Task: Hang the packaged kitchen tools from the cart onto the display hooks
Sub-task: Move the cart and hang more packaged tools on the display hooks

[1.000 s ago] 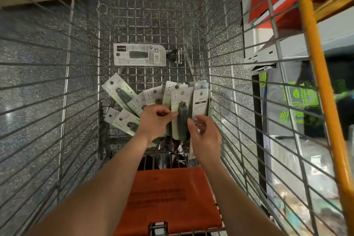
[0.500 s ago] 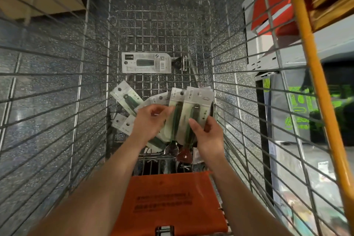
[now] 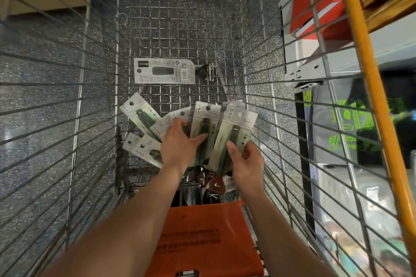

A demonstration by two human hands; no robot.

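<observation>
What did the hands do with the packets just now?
The right hand gathered packets and lifted the front packet toward the camera, gripping its lower end. The left hand slid its thumb across the middle packet. The lone packet at the far end of the cart and the loose packets on the left stayed put.

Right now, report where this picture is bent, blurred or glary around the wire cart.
Head view: the wide lens bows the bars of the silver wire cart outward; the white carded packages of dark-handled tools at centre are fairly sharp, small print unreadable; goods beyond the yellow metal post at lower right smear; the speckled grey floor shows faint glare at left.
</observation>
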